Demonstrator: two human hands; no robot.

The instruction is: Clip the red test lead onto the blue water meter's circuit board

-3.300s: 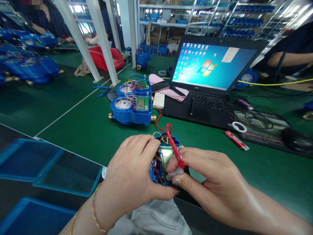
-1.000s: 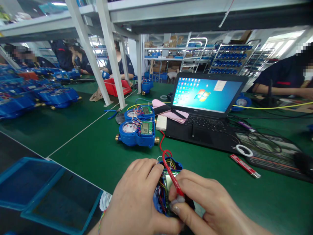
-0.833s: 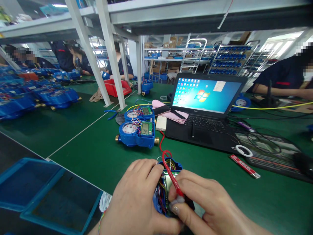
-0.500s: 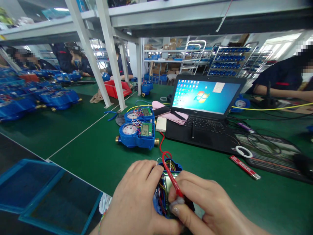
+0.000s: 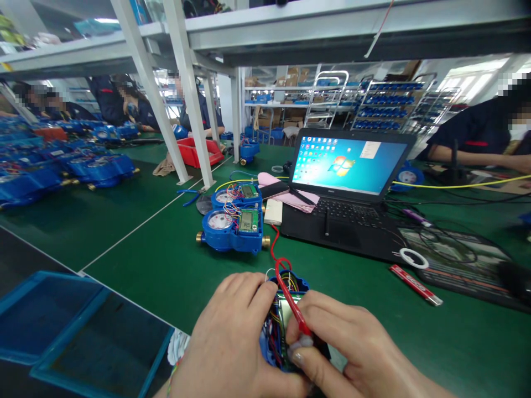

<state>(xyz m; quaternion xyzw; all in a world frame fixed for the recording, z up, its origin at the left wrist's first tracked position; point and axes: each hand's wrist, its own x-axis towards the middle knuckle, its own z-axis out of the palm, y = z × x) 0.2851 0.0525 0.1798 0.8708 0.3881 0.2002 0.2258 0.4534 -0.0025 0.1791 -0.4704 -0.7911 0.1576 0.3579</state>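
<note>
- The left hand (image 5: pixel 230 342) curls around the left side of a small blue meter (image 5: pixel 279 326), fingers bent over its top edge, gripping it.
- The right hand (image 5: pixel 352 354) sits just right of it, thumb and fingers pinching a red probe (image 5: pixel 292 301) against the meter.
- The meter is open, with many colored wires and a little gray screen inside.
- It sits between both hands, low over the green table (image 5: pixel 166 265).
- The probe's long side runs away from the hands, tilted up and left.

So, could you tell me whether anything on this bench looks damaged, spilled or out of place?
Nothing stands out. Both hands, left hand and right hand, hold an opened blue meter with loose coloured wires showing, much like the two open meters beside the laptop.
</note>
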